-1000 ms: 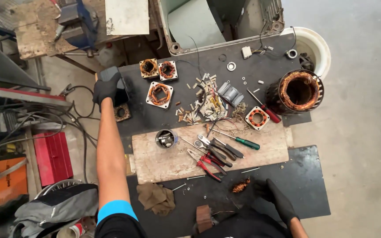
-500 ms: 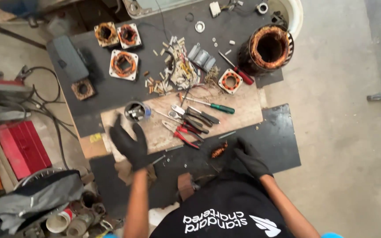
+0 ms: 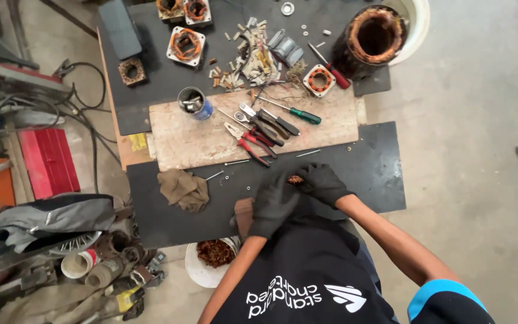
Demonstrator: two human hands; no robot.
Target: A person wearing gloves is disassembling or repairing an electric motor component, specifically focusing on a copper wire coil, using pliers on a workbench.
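Both gloved hands meet at near edge of black bench: left hand (image 3: 274, 203) and right hand (image 3: 322, 183) closed round 1 small copper coil (image 3: 295, 179), held btwn them. Beyond: 1 brown rag (image 3: 182, 188), 1 green screwdriver (image 3: 292, 111), 1 tin can (image 3: 192, 102), 5 square stators further back.

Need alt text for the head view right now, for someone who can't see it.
Seen from above, a person's black-gloved left hand and right hand close together around a small copper-wound piece at the near edge of a dark workbench. Beyond them lie red-handled pliers, a green-handled screwdriver, small stators and a large copper-wound stator; a brown rag lies to the left.
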